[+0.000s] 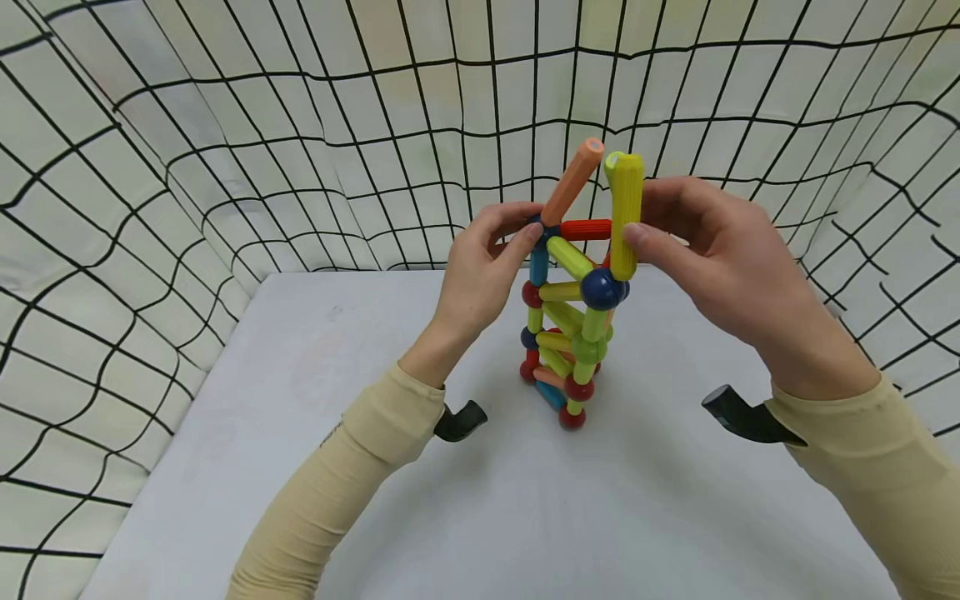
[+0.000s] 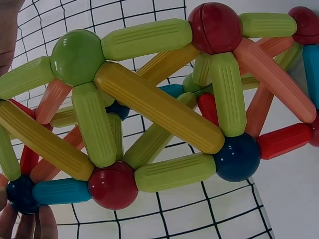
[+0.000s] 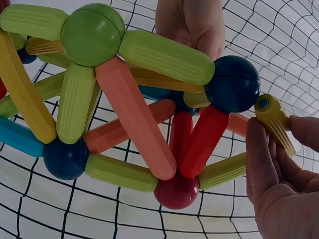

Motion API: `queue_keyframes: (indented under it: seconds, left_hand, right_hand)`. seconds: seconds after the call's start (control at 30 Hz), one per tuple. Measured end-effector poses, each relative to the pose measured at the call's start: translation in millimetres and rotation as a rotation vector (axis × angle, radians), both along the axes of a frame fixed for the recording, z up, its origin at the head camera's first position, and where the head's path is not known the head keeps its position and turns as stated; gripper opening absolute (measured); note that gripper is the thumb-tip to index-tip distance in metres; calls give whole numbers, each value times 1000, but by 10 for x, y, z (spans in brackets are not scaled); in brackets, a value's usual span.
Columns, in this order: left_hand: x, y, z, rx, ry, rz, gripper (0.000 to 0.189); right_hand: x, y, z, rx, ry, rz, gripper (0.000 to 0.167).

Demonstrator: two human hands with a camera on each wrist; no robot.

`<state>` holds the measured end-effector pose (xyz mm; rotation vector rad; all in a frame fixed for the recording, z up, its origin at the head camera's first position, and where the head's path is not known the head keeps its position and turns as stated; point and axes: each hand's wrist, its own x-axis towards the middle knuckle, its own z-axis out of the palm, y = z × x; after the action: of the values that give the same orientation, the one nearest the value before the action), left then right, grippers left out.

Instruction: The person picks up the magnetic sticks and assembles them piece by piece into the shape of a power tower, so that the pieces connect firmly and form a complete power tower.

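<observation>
A tall tower of coloured rods and balls (image 1: 588,348) stands upright on the table, braced with slanting rods. At its top far left corner my left hand (image 1: 476,279) grips a dark blue ball (image 2: 22,195) between thumb and fingers. An orange rod (image 1: 572,183) slants up from that ball. My right hand (image 1: 723,267) pinches a yellow rod (image 1: 627,218), its lower end right at the front dark blue ball (image 1: 602,289). A yellow-green rod end (image 1: 611,161) shows just behind the yellow rod. Between the upper balls run a red rod (image 1: 587,230) and a yellow-green rod (image 1: 570,258).
The tower stands on a white table (image 1: 300,400) near its back edge. Black netting (image 1: 420,100) over pale sheeting surrounds the back and sides. A dark curved piece (image 1: 461,422) sticks out at the left cuff, another (image 1: 750,415) at the right.
</observation>
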<state>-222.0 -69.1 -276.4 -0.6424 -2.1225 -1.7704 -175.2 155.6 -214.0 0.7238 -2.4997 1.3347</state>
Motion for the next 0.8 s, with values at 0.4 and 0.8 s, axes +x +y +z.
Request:
queue_keyframes:
  seconds: [0.4,0.8]
  left_hand:
    - [9,28,7,-15,-7,15,30]
    - [-53,37,110,-49,139,-54,33]
  right_hand:
    - [11,-123,36,33,-12,-104,36]
    - [-97,32,65,-29,-44,-97,34]
